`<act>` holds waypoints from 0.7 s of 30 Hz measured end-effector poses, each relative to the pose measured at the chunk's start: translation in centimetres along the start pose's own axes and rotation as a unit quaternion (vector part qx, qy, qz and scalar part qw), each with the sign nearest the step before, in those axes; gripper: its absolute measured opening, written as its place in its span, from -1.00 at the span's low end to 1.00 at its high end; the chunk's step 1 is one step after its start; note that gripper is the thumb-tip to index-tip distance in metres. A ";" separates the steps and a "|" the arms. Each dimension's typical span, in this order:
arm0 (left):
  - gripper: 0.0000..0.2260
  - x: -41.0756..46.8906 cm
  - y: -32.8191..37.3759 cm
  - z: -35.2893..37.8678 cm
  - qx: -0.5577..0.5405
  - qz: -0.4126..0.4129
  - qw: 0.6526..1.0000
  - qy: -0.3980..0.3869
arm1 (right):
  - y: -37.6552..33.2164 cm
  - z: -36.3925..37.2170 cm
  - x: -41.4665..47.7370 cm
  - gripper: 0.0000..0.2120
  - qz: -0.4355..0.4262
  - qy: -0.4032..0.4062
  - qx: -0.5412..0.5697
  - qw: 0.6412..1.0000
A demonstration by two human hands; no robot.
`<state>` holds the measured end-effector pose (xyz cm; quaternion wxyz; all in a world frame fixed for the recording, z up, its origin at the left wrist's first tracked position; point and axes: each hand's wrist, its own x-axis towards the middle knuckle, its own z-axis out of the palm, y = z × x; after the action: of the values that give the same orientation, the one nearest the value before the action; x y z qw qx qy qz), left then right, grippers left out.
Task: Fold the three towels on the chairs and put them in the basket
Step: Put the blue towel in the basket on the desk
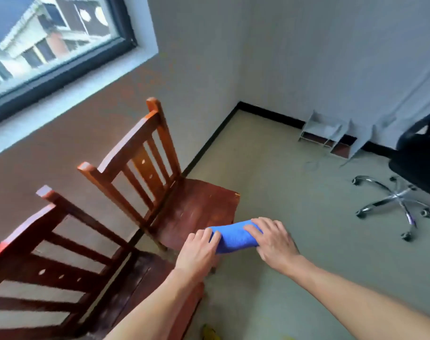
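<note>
Blue towel (236, 238) between left hand (199, 251), right hand (274, 241)

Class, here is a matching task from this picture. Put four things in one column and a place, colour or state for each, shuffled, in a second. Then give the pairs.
1 blue towel
2 far wooden chair
3 office chair
4 window

A upper left, in the wall
B black, on a wheeled base
C gripped by left hand and right hand
D red-brown, slatted back

Pairs: 1-C, 2-D, 3-B, 4-A
</note>
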<state>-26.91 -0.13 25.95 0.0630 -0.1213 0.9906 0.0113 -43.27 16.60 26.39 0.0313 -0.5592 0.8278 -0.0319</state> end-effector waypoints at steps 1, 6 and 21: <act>-0.66 1.7 1.4 -1.0 0.017 0.035 0.999 0.006 | 1.7 -1.0 -1.5 -0.35 0.021 0.010 -0.006 1.000; -0.63 9.8 12.3 -6.3 0.066 0.180 0.979 0.068 | 11.5 -5.1 -10.9 -0.38 0.134 0.055 -0.038 0.989; -0.41 24.6 61.1 -14.8 0.102 0.463 0.874 0.103 | 39.3 -13.9 -48.3 -0.45 0.458 0.075 -0.104 0.880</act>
<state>-67.14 52.71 37.96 -0.0399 0.3582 0.9298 -0.0743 -62.75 76.29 37.56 -0.0774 -0.1132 0.9901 0.0303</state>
